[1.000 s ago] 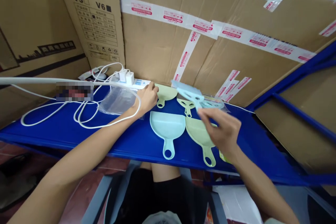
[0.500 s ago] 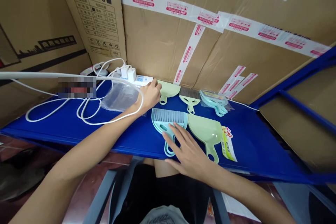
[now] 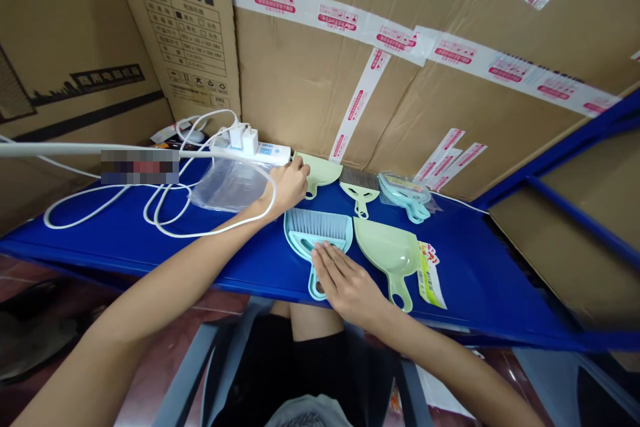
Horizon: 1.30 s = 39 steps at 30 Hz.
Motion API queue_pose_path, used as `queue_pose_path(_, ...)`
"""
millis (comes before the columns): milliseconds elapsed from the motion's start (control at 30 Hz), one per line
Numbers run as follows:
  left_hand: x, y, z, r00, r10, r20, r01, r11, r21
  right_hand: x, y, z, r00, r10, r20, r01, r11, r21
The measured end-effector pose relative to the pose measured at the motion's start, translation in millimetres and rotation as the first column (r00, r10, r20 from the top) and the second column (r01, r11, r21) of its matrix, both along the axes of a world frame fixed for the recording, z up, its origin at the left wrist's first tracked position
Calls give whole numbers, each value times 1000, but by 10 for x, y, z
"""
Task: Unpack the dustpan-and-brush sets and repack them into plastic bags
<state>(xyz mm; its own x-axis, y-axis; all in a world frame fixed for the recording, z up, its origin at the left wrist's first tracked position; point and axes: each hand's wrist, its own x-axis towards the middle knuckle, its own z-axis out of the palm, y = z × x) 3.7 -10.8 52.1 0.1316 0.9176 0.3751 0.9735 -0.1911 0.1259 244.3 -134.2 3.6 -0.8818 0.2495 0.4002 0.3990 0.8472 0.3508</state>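
Observation:
My left hand [image 3: 289,185] is at the back of the blue table, fingers curled over the left edge of a pale green dustpan [image 3: 323,173], covering part of it. My right hand [image 3: 353,287] lies over the handle of a light blue brush [image 3: 320,223], which is nested in a light blue dustpan [image 3: 289,233]. Its fingers are stretched out and close together, not wrapped round the handle. Right of it lies a larger pale green dustpan [image 3: 385,243], handle toward me. A pale green brush [image 3: 361,195] with dark bristles lies behind.
A bagged light blue brush-and-dustpan set [image 3: 407,197] lies at the back right. A printed label card [image 3: 430,277] is beside the larger green dustpan. A power strip [image 3: 273,152], white cables [image 3: 165,233] and a clear plastic bag [image 3: 233,185] are at left. Cardboard [image 3: 300,80] walls the back.
My right hand's fingers have come together and down onto the blue brush handle; they were spread before. My left hand has hardly moved. The view has shifted slightly.

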Motion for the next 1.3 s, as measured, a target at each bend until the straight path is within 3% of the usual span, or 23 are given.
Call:
queue_pose_path(200,-1,-9,15,1000,-1,-3,1,1000,20,-14,53,-25,998,68,17,-69,987,144)
queue_pose_path(300,-9,-11,21,1000,0,-6,1,1000,21,-37,9,-30,999,37,36,-41,991,126)
queue_pose_path(367,-16,-13,26,1000,-1,-12,2,1000,26,-15,-38,68,999,4,49,-4,1000,6)
queue_pose_path(433,-20,-14,30,1000,-2,-14,3,1000,31,61,-54,276,996,10,83,7,979,-201)
queue_pose_path(533,-20,-16,32,1000,-7,-11,7,1000,25,258,97,677,996,53,75,-9,870,-493)
queue_pose_path(633,-15,-19,24,1000,-22,-17,22,999,24,454,515,911,973,-229,1,197,836,-513)
queue_pose_path(667,-13,-20,21,1000,-23,-19,24,999,25,502,690,921,941,-337,21,303,816,-492)
queue_pose_path(733,-11,-21,16,1000,-21,-19,22,999,30,569,1031,858,856,-492,159,500,710,-496)
queue_pose_path(833,-13,-19,15,1000,-19,-24,20,999,43,605,1421,672,794,-547,265,591,593,-546)
queue_pose_path(900,-17,-17,17,999,-22,-27,23,999,42,610,1581,561,814,-528,243,557,589,-586)
queue_pose_path(1033,-21,-13,21,999,-30,-11,30,999,26,636,1749,440,862,-492,122,451,634,-628)
queue_pose_path(1133,-19,-13,19,999,-35,-20,35,999,29,685,1817,432,843,-537,8,424,656,-625)
queue_pose_path(1300,-14,-16,14,998,-50,-36,51,998,32,754,1862,485,800,-596,-70,426,645,-634)
